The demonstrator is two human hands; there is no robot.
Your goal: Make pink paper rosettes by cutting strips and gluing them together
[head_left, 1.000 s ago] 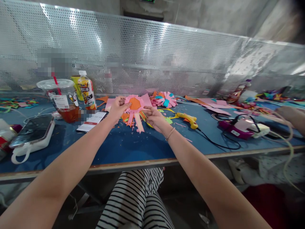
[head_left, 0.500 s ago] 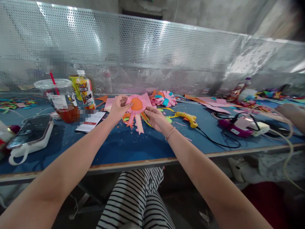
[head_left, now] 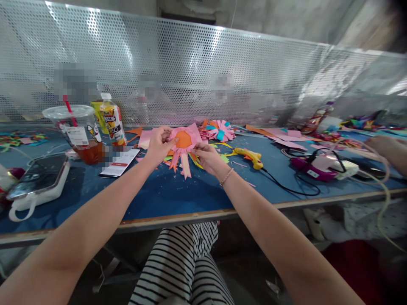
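Between my two hands is a paper rosette [head_left: 183,140], pink and pleated round an orange centre, with pink and orange ribbon tails hanging toward me. My left hand [head_left: 161,143] grips its left edge, the thumb lying over the front by the orange centre. My right hand [head_left: 208,156] pinches the lower right edge, beside the tails. Behind the rosette lie pink paper sheets [head_left: 146,139] and a finished-looking pink paper flower [head_left: 221,131] with blue and orange strips. A yellow glue gun [head_left: 249,156] rests to the right of my right hand.
To the left stand a cup of brown drink [head_left: 85,148], a bottle [head_left: 112,120], a phone [head_left: 120,162] and a white-cased device [head_left: 41,178]. A purple power strip [head_left: 313,169] with cables lies right, near another person's hand [head_left: 386,148]. A perforated metal panel [head_left: 178,72] closes the back.
The view has shifted very slightly. Both hands keep their hold on the rosette, which stays in nearly the same place.
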